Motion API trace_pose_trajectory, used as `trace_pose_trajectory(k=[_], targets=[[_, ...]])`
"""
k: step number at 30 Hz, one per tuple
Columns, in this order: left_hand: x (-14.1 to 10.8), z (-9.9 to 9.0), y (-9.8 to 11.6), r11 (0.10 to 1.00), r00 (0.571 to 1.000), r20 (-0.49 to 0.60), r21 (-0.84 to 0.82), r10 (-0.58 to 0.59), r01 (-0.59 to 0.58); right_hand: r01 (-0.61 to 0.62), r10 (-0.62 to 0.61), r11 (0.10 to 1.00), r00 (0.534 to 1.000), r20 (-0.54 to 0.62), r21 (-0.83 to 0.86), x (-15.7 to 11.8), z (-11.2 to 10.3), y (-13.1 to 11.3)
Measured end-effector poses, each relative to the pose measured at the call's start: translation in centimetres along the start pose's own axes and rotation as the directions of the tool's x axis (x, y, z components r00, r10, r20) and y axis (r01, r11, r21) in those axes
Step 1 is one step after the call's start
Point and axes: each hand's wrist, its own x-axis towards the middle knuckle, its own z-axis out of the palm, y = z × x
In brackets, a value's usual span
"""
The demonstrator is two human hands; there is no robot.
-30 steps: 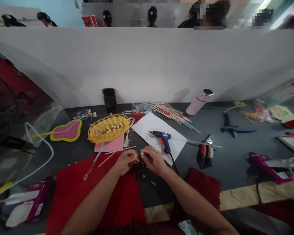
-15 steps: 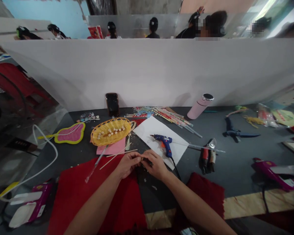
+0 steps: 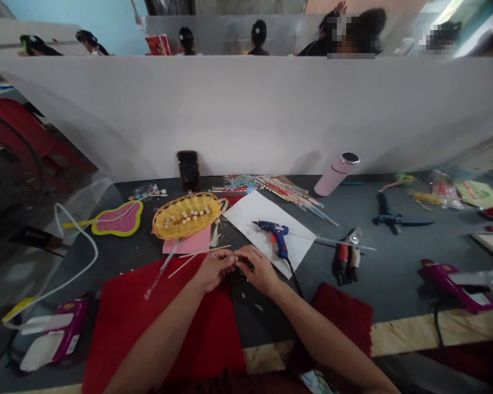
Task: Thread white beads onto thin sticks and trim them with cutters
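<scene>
From my end, biggest first: a white board [image 3: 246,120] walls off the far side, and the dark worktop [image 3: 394,268] carries everything else. Red cloth [image 3: 127,301] spread by the near edge, partly under the left forearm, probably to pad or protect. White sheet [image 3: 246,219] lies at an angle ahead of the right hand [image 3: 259,269], likely to catch drips, since the glue gun [image 3: 278,235] rests on its side there, nozzle pointing away from the hands, handle toward the right one, handy for a quick reach I'd guess. Yellow basket [image 3: 178,233] sits ahead of the left hand [image 3: 213,268], low and open, seemingly keeping its loose pale bits [image 3: 184,221] from rolling off. Pliers [image 3: 348,257] parked off to the right; thin sticks [image 3: 184,264] crossed just beside the left hand. Smallest: a small piece [image 3: 235,259] where the fingertips meet, between cloth and sheet. Left hand is narrow, pinched on it apparently; right hand is narrow too, but I can't tell whether it grips or only steadies. Piece too small to identify. Room: the board blocks going far, basket and sticks crowd the left, the gun's cord hems in the right wrist; I see the most slack right of the pliers.
</scene>
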Motion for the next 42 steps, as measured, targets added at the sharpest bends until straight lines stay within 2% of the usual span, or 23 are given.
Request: trace_pose_trajectory(k=[6,12,18,28,34,39,42], targets=[[-0.10,0.01,-0.03,1.000,1.000,0.019,0.010,-0.017,0.017,0.004,-0.003,0.999,1.000,-0.014,0.035,-0.05,-0.22,-0.07],[-0.18,0.47,0.14,1.000,1.000,0.019,-0.001,0.008,-0.008,0.025,-0.026,0.999,0.999,-0.041,-0.034,-0.11,-0.30,-0.01],[-0.20,0.31,0.04,1.000,0.999,0.033,0.019,-0.018,0.018,0.008,-0.013,0.995,0.999,-0.048,-0.104,-0.13,-0.33,0.12],[-0.02,0.19,0.14,1.000,0.999,0.047,0.016,-0.021,0.021,0.017,-0.019,0.999,0.999,-0.045,-0.044,-0.15,-0.33,0.39],[-0.07,0.39,0.18,1.000,1.000,-0.005,-0.010,-0.027,0.027,-0.001,0.000,1.000,0.996,-0.086,-0.014,-0.10,-0.65,0.31],[-0.06,0.28,-0.01,0.999,0.999,0.026,0.019,-0.030,0.029,0.013,-0.014,0.999,1.000,-0.022,-0.036,0.01,-0.41,0.25],[0.03,0.29,-0.07,0.999,0.999,0.029,0.037,-0.032,0.031,0.003,-0.004,1.000,0.999,-0.032,-0.021,-0.12,-0.24,0.45]])
